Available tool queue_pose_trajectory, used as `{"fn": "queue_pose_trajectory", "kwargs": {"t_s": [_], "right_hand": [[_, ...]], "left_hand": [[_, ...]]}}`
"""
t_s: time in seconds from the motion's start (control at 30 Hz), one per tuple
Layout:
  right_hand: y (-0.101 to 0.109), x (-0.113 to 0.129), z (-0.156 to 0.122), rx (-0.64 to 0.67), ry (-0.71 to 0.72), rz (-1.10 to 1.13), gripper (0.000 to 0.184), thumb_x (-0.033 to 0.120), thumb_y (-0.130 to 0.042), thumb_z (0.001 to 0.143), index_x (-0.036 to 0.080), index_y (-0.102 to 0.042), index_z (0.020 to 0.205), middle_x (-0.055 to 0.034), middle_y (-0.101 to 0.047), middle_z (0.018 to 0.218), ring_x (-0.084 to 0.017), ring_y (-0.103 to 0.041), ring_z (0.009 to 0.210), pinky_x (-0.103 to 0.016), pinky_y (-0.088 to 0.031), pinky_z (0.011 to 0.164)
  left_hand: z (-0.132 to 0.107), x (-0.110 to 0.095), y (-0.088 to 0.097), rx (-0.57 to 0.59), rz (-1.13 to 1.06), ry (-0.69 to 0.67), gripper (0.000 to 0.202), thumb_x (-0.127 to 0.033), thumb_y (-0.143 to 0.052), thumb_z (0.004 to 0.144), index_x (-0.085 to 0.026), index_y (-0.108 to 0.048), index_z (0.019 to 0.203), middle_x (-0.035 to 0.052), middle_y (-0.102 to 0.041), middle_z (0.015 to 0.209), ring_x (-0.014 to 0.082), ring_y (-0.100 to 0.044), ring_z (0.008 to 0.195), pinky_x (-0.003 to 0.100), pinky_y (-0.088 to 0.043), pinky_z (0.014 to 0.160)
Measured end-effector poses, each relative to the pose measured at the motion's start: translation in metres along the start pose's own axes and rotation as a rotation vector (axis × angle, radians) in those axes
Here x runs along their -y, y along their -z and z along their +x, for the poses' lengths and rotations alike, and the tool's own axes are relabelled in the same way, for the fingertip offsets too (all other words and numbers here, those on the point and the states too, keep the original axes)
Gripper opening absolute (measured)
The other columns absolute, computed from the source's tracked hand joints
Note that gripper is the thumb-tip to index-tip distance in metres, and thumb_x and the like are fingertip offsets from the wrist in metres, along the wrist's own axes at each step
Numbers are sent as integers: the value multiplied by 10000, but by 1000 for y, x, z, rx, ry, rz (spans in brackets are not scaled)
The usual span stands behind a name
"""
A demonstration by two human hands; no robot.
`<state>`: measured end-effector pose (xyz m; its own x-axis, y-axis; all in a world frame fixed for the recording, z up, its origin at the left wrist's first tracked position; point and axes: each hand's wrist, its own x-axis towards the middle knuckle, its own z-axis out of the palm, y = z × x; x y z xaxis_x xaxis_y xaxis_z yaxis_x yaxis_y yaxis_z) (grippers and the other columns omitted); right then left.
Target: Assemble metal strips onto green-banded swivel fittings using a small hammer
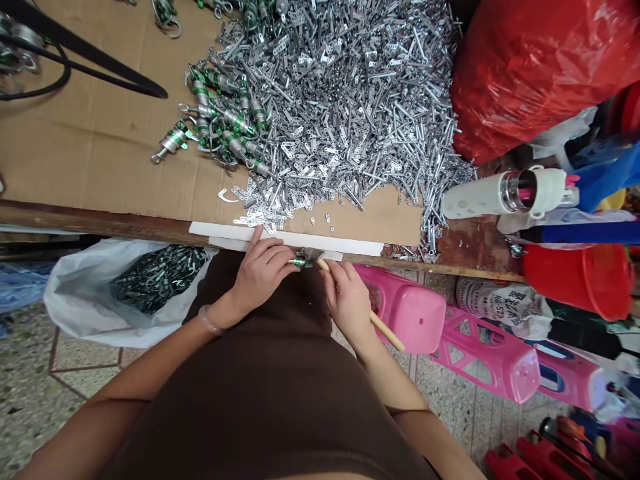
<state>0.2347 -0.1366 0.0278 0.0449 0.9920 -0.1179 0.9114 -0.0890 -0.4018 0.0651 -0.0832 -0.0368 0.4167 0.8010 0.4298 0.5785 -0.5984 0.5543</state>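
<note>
At the front edge of the table, my left hand [261, 272] is closed, its fingertips pinching a small green-and-silver metal fitting [299, 263]. My right hand [349, 297] is wrapped round the wooden handle of a small hammer [387, 331]. The hammer's metal head is right beside the fitting; I cannot tell whether they touch. Just beyond my left fingers lie loose flat metal plates with holes [263, 219]. A white strip [290, 239] runs along the table edge by both hands.
A big heap of small metal parts [350, 100] covers the cardboard [100, 133]. Bundled green-and-silver fittings [227, 120] lie left of it. A white bottle [475, 195] and red bag [540, 67] stand right. A white sack [75, 287] hangs below left; pink stools [417, 317] stand below right.
</note>
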Motion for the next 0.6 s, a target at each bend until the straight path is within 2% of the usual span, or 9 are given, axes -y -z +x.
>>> {"fn": "queue_pose_trajectory", "kwargs": {"t_s": [0.13, 0.17, 0.3, 0.47, 0.53, 0.6], "right_hand": [[1, -1, -4, -209, 33, 82, 328, 311, -332, 927, 201, -604, 1075, -80, -611, 846, -178, -577, 780, -298, -477, 688], [0, -2, -4, -204, 33, 71, 332, 309, -328, 927, 197, -603, 1077, -85, -615, 849, -181, -577, 781, -303, -477, 693], [-2, -1, -3, -28, 34, 12, 353, 336, -334, 929, 176, -601, 1096, -91, -626, 828, -194, -577, 764, -306, -476, 688], [-3, -2, -3, -31, 23, 31, 353, 335, -332, 928, 184, -603, 1098, -88, -632, 831, -191, -576, 780, -303, -472, 710], [-3, -13, 3, -7, 5, 43, 354, 347, -339, 924, 185, -611, 1082, -78, -635, 834, -187, -574, 773, -299, -470, 712], [-2, -34, 18, -109, -72, 19, 374, 357, -332, 919, 173, -618, 1077, -80, -621, 826, -192, -562, 771, -309, -462, 715]], "left_hand": [[1, 0, 0, 3, -19, 9, 79, -284, -602, 818, -206, -605, 833, -14, -684, 807, 188, -594, 902, 514, -323, 1072], [1, 0, 0, -1, -19, 4, 78, -282, -604, 817, -205, -603, 829, -13, -684, 808, 188, -595, 900, 513, -327, 1069], [2, 0, 1, -12, -6, -16, 86, -278, -614, 808, -197, -600, 835, -7, -687, 810, 194, -592, 898, 518, -336, 1061], [1, 0, 1, -1, -23, 2, 62, -266, -605, 815, -211, -618, 840, -10, -692, 825, 193, -593, 911, 524, -329, 1069], [1, 1, 1, 5, -12, -2, 54, -263, -608, 812, -217, -626, 835, -12, -691, 822, 194, -596, 907, 531, -331, 1067], [2, 2, 1, 9, 1, -19, 44, -255, -613, 808, -224, -632, 833, -14, -690, 822, 191, -598, 898, 535, -341, 1060]]}}
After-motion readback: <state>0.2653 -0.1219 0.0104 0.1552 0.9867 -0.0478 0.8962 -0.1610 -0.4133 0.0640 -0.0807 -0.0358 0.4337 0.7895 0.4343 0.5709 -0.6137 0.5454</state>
